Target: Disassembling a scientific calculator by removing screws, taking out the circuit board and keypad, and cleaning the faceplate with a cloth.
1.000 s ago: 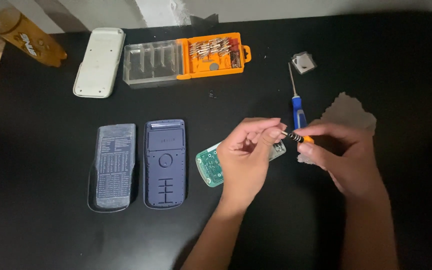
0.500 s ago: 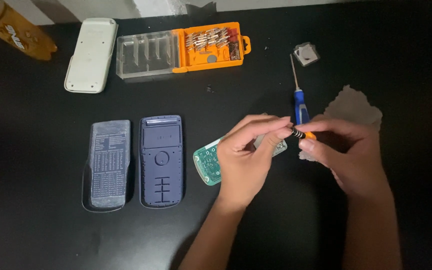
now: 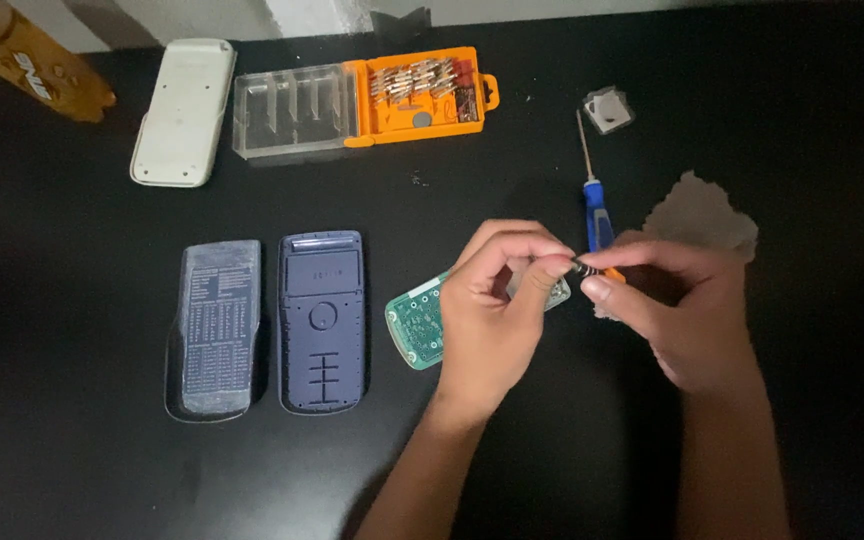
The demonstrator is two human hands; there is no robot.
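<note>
**A:** What are the hands doing?

**B:** Both hands meet over the middle of a black table point(image 3: 72, 450). The left hand point(image 3: 492, 320) and the right hand point(image 3: 687, 315) pinch a small dark part point(image 3: 582, 266) between them, thumb and forefinger of each closed on it from either side. The other fingers are loosely curled. The part is too small to identify.

**A:** What is under them?

**B:** A green circuit board point(image 3: 414, 328) lies flat on the table, its right end hidden beneath the left hand. Just behind the fingertips lies a blue-handled screwdriver point(image 3: 593, 195), its thin shaft pointing away from the person. An orange piece of its handle shows below the right fingers.

**A:** And around that?

**B:** To the left of the board sit two dark blue casing halves side by side: a shell with moulded recesses point(image 3: 322, 322) and, further left, a cover with a printed label point(image 3: 214, 338). At the far edge lie a white casing point(image 3: 184, 110) and an open orange bit case point(image 3: 422, 95) with a clear lid point(image 3: 292, 108). A crumpled grey cloth point(image 3: 707, 215) lies beyond the right hand, and a small square clear packet point(image 3: 608, 108) near the screwdriver tip.
</note>
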